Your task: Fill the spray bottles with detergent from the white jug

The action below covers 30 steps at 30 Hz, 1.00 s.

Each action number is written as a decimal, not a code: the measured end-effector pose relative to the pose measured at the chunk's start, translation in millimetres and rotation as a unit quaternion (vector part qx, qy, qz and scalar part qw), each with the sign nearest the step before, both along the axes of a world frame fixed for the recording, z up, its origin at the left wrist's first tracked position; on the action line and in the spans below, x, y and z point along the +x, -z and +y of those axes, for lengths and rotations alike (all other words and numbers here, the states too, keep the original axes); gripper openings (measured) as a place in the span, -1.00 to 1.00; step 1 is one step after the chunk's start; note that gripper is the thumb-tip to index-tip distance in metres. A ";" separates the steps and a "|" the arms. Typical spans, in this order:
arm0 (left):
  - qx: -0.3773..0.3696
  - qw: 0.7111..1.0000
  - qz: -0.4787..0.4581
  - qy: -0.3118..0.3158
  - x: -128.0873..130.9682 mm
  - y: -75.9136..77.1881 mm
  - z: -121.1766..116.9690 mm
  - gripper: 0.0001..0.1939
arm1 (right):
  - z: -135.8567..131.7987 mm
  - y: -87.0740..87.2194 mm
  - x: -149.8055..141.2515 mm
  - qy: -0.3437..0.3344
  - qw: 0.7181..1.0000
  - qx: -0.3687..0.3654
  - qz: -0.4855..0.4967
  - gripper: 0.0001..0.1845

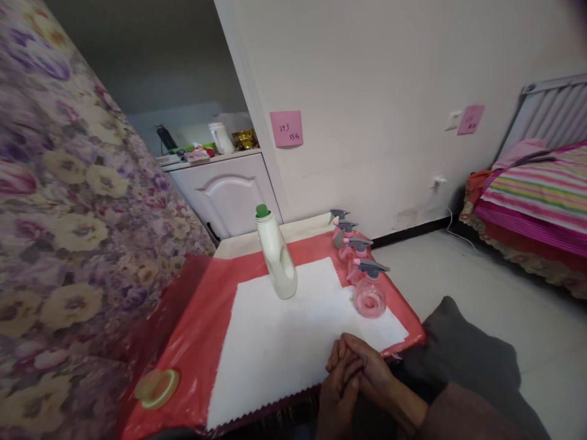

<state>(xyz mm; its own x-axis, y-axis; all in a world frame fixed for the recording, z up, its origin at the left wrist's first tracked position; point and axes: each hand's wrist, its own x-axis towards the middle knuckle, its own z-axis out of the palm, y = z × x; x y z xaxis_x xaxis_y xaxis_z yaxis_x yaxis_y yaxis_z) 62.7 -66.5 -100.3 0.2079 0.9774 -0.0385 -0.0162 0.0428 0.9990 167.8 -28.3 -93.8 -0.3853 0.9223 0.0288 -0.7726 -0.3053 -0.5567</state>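
Fingers [338, 355] clasped tog.; nearest pink spray btl [370, 300] just beyond, apart.

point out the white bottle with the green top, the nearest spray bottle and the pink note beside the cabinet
white bottle [274, 259]: head view, middle of its body
nearest spray bottle [369, 299]: head view, its round clear body
pink note [287, 129]: head view, middle of the paper
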 end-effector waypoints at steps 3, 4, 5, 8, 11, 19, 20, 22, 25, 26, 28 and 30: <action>-0.001 1.000 -0.006 0.000 0.4 -2.0 0.1 -0.56 | 0.4 2.4 -1.6 0.003 1.000 -0.007 -0.002 -0.60; 0.000 1.000 -0.009 -0.002 0.7 -2.0 0.1 -0.56 | 0.4 3.4 -2.0 0.004 1.000 -0.008 -0.002 -0.59; 0.000 1.000 -0.013 -0.005 1.1 -1.7 0.2 -0.56 | 0.4 4.5 -2.3 0.004 1.000 -0.010 -0.001 -0.59; -0.004 1.000 -0.023 -0.016 2.6 -0.3 0.3 -0.55 | 0.6 7.2 -2.4 -0.002 1.000 -0.016 0.000 -0.56; -0.013 0.999 -0.021 -0.025 4.3 1.3 -0.1 -0.53 | 1.1 7.6 -1.9 -0.006 1.000 -0.025 0.003 -0.50; -0.015 0.999 -0.022 -0.023 4.5 0.4 -1.2 -0.50 | 0.8 5.0 -2.2 0.001 1.000 -0.028 0.000 -0.41; -0.016 0.999 -0.023 -0.020 4.2 0.0 -1.2 -0.50 | 0.9 5.0 -2.4 0.003 1.000 -0.024 -0.004 -0.40; -0.014 0.999 -0.029 -0.015 3.6 -0.2 -1.0 -0.50 | 1.2 4.8 -2.5 0.015 1.000 -0.015 -0.017 -0.40; -0.006 0.999 -0.042 -0.007 2.8 1.6 -0.7 -0.49 | 1.4 3.0 -2.1 0.039 0.998 -0.007 -0.057 -0.39; -0.005 0.999 -0.044 -0.003 2.5 2.3 -0.6 -0.49 | 1.2 2.0 -1.8 0.045 0.996 -0.006 -0.073 -0.39; -0.003 0.999 -0.045 0.004 1.9 2.6 -0.4 -0.48 | 0.7 0.5 -1.2 0.053 0.993 -0.005 -0.103 -0.40; -0.005 0.999 -0.037 0.010 1.3 0.7 0.1 -0.46 | 0.4 0.1 -0.3 0.060 0.990 0.001 -0.124 -0.42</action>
<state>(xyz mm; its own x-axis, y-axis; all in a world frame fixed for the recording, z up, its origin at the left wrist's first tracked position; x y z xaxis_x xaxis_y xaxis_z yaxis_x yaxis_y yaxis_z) 64.0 -66.5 -101.0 0.2309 0.9725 -0.0314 -0.0897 0.0534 0.9945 167.5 -27.8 -93.9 -0.2678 0.9621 -0.0505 -0.6423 -0.2174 -0.7350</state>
